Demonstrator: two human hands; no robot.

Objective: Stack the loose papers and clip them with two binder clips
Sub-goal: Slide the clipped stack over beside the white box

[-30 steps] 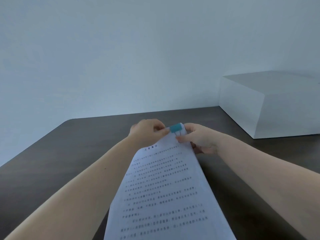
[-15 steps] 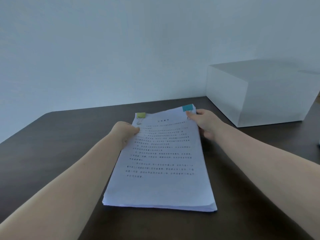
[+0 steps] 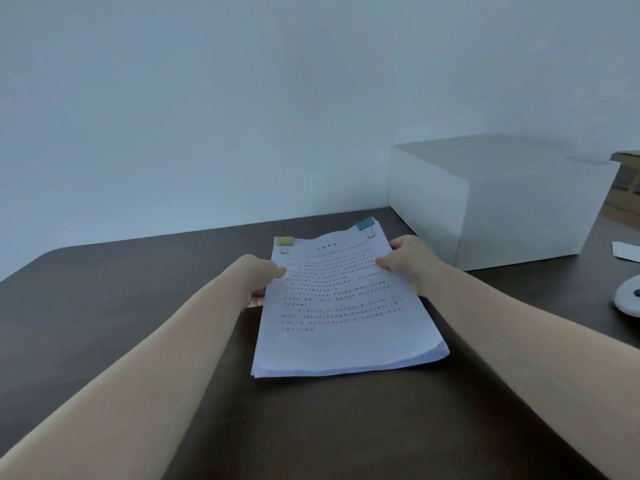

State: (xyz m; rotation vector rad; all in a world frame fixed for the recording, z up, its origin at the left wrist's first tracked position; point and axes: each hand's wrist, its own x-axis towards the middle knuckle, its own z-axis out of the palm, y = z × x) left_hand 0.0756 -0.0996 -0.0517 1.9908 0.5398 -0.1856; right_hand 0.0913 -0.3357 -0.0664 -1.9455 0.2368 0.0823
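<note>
A stack of printed papers (image 3: 343, 317) lies on the dark table (image 3: 104, 306), long side running away from me. A yellow-green binder clip (image 3: 285, 242) grips its far left corner and a teal binder clip (image 3: 366, 225) grips its far right corner. My left hand (image 3: 258, 277) holds the stack's left edge with the thumb on top and fingers beneath. On the right edge my right hand (image 3: 407, 259) pinches the stack the same way. The far end of the stack looks slightly raised and bowed.
A large white box (image 3: 491, 199) stands at the back right, close to the stack. A round white device (image 3: 628, 299) and a white paper slip (image 3: 625, 251) sit at the far right edge. The pale wall rises behind the table.
One second ago both hands pinched the teal clip at the top of the upheld stack. The stack has since come down flat, and both hands slid to its side edges.
</note>
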